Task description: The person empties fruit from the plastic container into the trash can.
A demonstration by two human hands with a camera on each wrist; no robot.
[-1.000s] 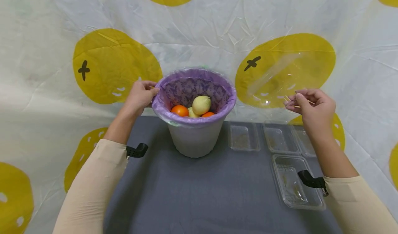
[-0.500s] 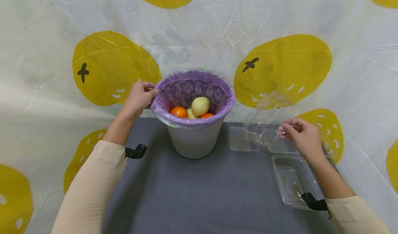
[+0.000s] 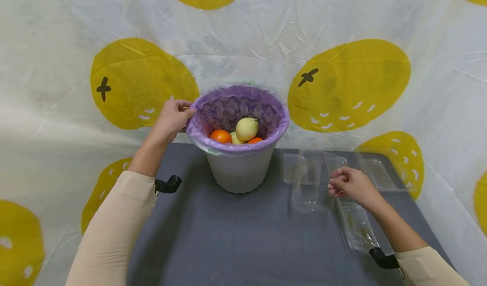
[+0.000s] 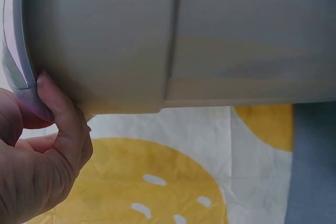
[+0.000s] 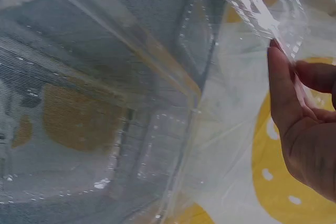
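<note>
At the table's back stands a grey bin [image 3: 239, 172] lined with a purple plastic bag [image 3: 283, 125]. My left hand [image 3: 171, 119] grips its left rim, thumb and fingers on either side of the folded bag. Inside lie orange round fruits [image 3: 220, 136] and pale yellow-green fruits [image 3: 247, 129]. Right of the bin, my right hand [image 3: 354, 188] pinches the edge of a clear plastic container [image 3: 310, 189], which is tilted and slightly blurred. In the right wrist view the thumb and fingertips [image 5: 275, 51] press on that thin clear edge.
More clear plastic containers lie on the grey table: one [image 3: 354, 224] below my right hand, one [image 3: 287, 167] beside the bin, one [image 3: 378, 172] at the back right corner. A white sheet [image 3: 243, 28] with yellow shapes hangs close behind the table.
My right hand has come down and left with the clear container, from up against the sheet to low over the table. The left hand keeps its grip on the bin rim.
</note>
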